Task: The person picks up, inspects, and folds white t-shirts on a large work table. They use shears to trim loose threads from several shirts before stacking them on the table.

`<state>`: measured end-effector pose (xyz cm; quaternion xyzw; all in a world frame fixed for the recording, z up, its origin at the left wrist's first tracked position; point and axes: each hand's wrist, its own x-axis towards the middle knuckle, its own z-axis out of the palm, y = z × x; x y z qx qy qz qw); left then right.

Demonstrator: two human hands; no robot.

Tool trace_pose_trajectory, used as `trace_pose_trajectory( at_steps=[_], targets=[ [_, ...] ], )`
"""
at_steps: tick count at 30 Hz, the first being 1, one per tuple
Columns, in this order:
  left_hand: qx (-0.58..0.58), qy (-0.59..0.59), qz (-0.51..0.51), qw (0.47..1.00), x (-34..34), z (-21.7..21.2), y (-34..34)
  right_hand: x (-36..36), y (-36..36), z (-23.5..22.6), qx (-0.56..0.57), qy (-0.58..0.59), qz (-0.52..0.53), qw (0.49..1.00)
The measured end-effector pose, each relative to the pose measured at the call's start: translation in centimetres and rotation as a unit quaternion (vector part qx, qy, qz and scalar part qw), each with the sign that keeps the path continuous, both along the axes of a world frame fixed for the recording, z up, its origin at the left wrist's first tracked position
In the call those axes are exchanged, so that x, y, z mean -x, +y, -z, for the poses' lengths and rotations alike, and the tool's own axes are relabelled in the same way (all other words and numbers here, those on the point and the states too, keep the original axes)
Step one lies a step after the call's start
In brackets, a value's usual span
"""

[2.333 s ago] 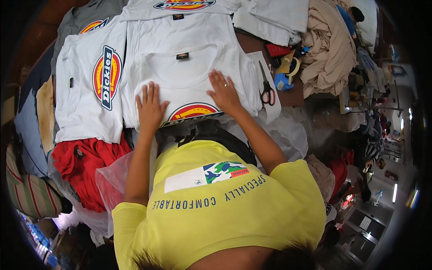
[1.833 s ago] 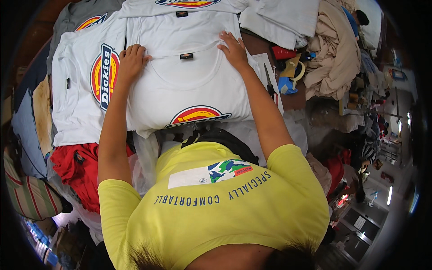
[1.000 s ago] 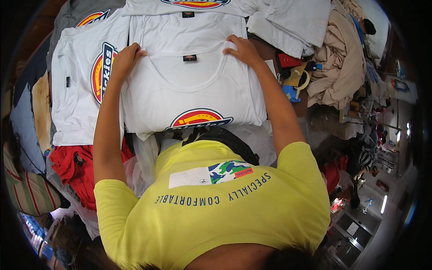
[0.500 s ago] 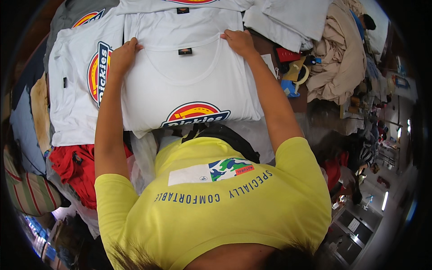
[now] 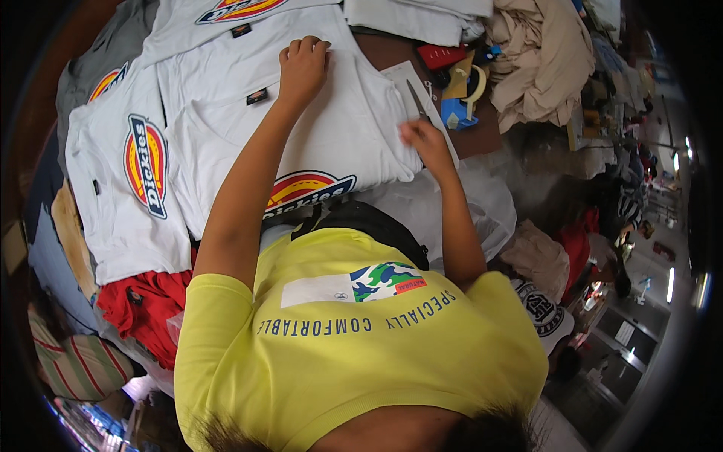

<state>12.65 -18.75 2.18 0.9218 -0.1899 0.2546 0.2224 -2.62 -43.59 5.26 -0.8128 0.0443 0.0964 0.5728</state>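
Observation:
A white T-shirt (image 5: pixel 218 151) with a round neck and a red, yellow and blue chest print lies on a pile of similar shirts in front of me. My left hand (image 5: pixel 305 66) rests on its right shoulder area, fingers stretched over the cloth and nothing held. Beside the shirt's right edge is my right hand (image 5: pixel 429 143), smeared by motion, so its fingers are unclear. Just beyond it, a dark pointed blade (image 5: pixel 417 99) lies on a white sheet (image 5: pixel 401 73); its other end is hidden near the hand.
Another printed white shirt (image 5: pixel 113 188) lies at left, with red cloth (image 5: pixel 151 316) nearer me. A tape roll (image 5: pixel 474 84), a blue packet (image 5: pixel 456 114) and a red box (image 5: pixel 440 56) sit at right. Beige cloth (image 5: pixel 538 60) is heaped behind them. Clear plastic (image 5: pixel 482 203) hangs at the table's front edge.
Both hands have let go of the shirt's shoulders. My left hand has crossed to the right over the shirt; my right hand has come down to its right side. The view has turned somewhat rightward.

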Motion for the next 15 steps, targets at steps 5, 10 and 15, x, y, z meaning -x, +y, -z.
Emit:
trace_pose_trajectory(
  at_steps=[5,10,15],
  targets=[
    [-0.068,0.009,0.016,0.998,-1.7,1.5,-3.1,10.8,-3.0,3.1,-0.001,0.035,0.069,0.997],
    [-0.119,0.087,0.009,0.989,-1.9,0.7,-3.9,12.0,-0.8,5.6,-0.016,-0.004,0.126,0.992],
    [-0.087,0.05,0.013,0.995,-2.0,0.6,-3.6,10.8,-1.4,5.9,0.029,-0.02,0.127,0.991]
  ],
)
